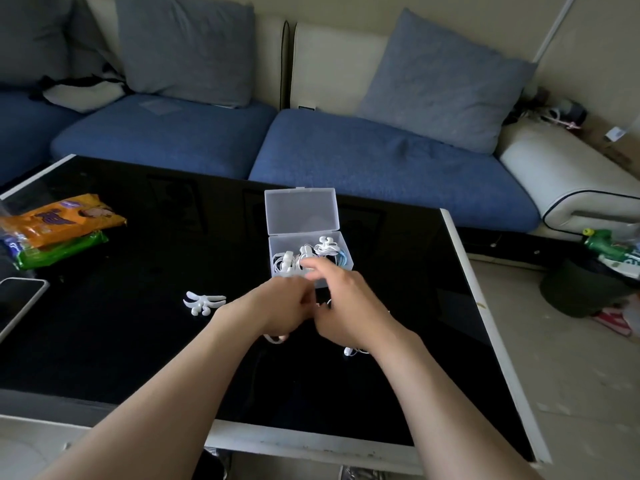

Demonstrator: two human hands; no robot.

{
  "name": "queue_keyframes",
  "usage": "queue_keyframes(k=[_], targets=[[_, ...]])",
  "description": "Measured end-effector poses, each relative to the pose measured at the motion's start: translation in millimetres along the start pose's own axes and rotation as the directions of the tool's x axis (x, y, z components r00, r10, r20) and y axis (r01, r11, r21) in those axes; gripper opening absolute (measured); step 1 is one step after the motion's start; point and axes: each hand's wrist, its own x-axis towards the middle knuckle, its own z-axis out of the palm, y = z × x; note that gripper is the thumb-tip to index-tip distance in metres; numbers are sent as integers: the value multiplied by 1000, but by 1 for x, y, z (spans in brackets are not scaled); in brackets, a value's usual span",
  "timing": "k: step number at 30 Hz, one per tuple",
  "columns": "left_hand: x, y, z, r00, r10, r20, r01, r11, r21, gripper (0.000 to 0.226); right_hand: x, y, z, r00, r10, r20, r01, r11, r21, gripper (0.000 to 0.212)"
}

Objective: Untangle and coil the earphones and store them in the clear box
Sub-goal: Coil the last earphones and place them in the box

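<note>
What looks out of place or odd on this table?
Nothing is spilled or broken. One white winder lies alone on the table, apart from the box, with no cord on it. An earbud sticks out loose by the wrist of the right hand.

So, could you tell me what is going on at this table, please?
A person is working a set of white earphones between both hands, just in front of the clear box. The left hand grips the cord, with a loop showing beneath it. The right hand is close against it, its grip hidden. The box stands open on the black table with coiled earphones already inside. A white cord winder lies bare to the left.
</note>
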Motion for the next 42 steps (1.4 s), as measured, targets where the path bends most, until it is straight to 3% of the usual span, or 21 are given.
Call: queue_keyframes(k=[4,8,11,17,23,30,37,42], targets=[[0,0,-8,976,-4,-220,-30,988,-150,30,3,-6,2,996,33,-87,-28,998,52,62],[-8,0,-15,952,-62,-299,-62,920,-387,46,4,0,-6,963,-43,-265,43,999,-4,17],[-16,-1,-19,961,-54,-272,-77,890,-448,43,1,7,-12,925,-108,-365,105,994,-29,10],[-28,1,-20,977,-9,-211,-113,822,-558,31,-5,12,-23,807,29,-590,17,997,74,10],[-40,10,-19,998,19,-62,-59,655,-753,26,-15,15,-23,755,238,-610,-176,971,161,13],[-57,25,-15,993,110,44,-26,564,-825,23,-21,22,-25,645,390,-657,-332,917,219,9],[-63,35,-16,981,193,35,-35,350,-936,22,-30,17,-30,697,424,-578,-380,902,204,19],[-65,44,-19,986,148,-81,-112,217,-970,24,-41,14,-29,847,422,-323,-406,906,119,21]])
